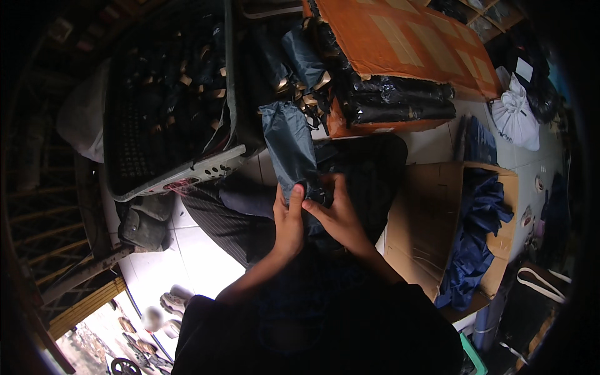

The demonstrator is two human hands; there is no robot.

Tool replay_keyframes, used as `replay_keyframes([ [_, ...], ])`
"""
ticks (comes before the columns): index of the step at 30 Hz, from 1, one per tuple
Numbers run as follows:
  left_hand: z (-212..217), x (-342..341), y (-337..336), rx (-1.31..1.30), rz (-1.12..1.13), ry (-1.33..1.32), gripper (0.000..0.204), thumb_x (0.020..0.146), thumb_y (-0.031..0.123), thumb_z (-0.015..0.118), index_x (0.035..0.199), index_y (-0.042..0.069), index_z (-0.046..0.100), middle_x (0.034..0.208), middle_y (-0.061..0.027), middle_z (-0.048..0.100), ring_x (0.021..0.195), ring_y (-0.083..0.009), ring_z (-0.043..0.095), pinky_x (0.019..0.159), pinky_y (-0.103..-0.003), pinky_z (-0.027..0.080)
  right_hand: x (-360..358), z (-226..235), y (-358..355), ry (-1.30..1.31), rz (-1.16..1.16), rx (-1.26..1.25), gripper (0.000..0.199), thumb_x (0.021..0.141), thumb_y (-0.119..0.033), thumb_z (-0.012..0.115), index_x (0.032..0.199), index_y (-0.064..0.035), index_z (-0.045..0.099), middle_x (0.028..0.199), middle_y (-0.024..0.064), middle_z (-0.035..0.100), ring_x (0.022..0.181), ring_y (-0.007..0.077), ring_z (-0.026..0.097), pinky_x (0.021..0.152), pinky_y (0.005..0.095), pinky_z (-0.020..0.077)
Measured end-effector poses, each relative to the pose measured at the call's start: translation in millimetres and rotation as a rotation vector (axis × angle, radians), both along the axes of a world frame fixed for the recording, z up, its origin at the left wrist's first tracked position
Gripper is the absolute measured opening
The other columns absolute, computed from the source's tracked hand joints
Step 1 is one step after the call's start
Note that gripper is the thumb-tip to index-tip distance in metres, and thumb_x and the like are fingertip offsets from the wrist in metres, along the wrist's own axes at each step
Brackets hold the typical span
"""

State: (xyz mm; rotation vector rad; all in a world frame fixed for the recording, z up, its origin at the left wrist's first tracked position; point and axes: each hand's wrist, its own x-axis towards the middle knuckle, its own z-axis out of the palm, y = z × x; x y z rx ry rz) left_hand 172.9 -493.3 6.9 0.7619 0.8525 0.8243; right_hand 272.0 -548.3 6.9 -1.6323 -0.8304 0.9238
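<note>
A slim, dark blue-grey sleeve of thin fabric (289,137) stretches away from me above my lap, its far end gathered and slightly wider. My left hand (288,219) is closed round its near end, thumb on top. On the other side of that end, my right hand (339,215) pinches it, thumb close to the left thumb. What is inside the sleeve is hidden, and dark cloth below blends with its near end. Just beyond lie similar filled sleeves (303,56) with tan tips showing.
A large plastic basket (215,164) at the left holds many dark pieces with tan tips. An orange-brown carton (400,40) with black wrapped bundles stands far right. Nearer on the right, an open cardboard box (419,219) holds blue fabric. A white sack (515,115) sits beyond it.
</note>
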Motion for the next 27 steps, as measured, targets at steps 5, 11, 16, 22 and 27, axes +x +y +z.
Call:
replay_keyframes([
  [5,3.0,-5.4,12.7,0.044,0.022,-0.044,0.038,0.099,0.026,0.052,0.126,0.000,0.045,0.113,-0.0068,0.058,0.100,-0.0130,0.055,0.091,-0.028,0.042,1.0,-1.3,1.6,0.257,0.137,0.110,0.062,0.083,-0.024,0.072,0.129,0.0027,0.039,0.124,0.0144,0.049,0.115,0.0204,0.049,0.096,0.0328,0.0390],
  [11,17.8,-5.7,22.8,-0.010,0.032,-0.152,0.042,0.095,0.025,0.056,0.126,-0.001,0.043,0.113,-0.0143,0.060,0.103,-0.0192,0.060,0.091,-0.031,0.046,10.6,9.7,0.6,0.289,0.244,0.025,0.059,0.086,-0.017,0.068,0.134,0.0015,0.039,0.127,0.0120,0.052,0.118,0.0193,0.049,0.101,0.0320,0.0363],
  [16,12.8,-20.2,46.9,-0.035,-0.175,-0.238,0.047,0.092,0.032,0.059,0.119,-0.006,0.050,0.108,-0.0173,0.064,0.097,-0.0219,0.063,0.087,-0.034,0.050,-0.8,17.9,-2.4,0.064,0.122,0.307,0.049,0.084,-0.011,0.070,0.126,0.0012,0.048,0.128,0.0180,0.054,0.122,0.0263,0.051,0.101,0.0359,0.0392],
  [22,19.3,-8.5,31.8,-0.039,-0.052,-0.169,0.046,0.089,0.035,0.065,0.109,-0.006,0.056,0.103,-0.0159,0.066,0.091,-0.0201,0.064,0.083,-0.032,0.051,-1.0,14.4,-6.2,-0.175,0.184,0.307,0.046,0.083,-0.011,0.071,0.123,0.0001,0.050,0.128,0.0217,0.054,0.119,0.0321,0.054,0.099,0.0371,0.0417],
  [27,15.6,-15.3,15.2,0.022,-0.029,0.022,0.048,0.090,0.038,0.063,0.111,-0.005,0.057,0.106,-0.0116,0.064,0.095,-0.0166,0.060,0.085,-0.030,0.047,-4.1,14.4,-7.7,-0.124,0.094,0.317,0.046,0.083,-0.013,0.072,0.121,0.0004,0.051,0.126,0.0205,0.056,0.114,0.0299,0.058,0.095,0.0355,0.0447],
])
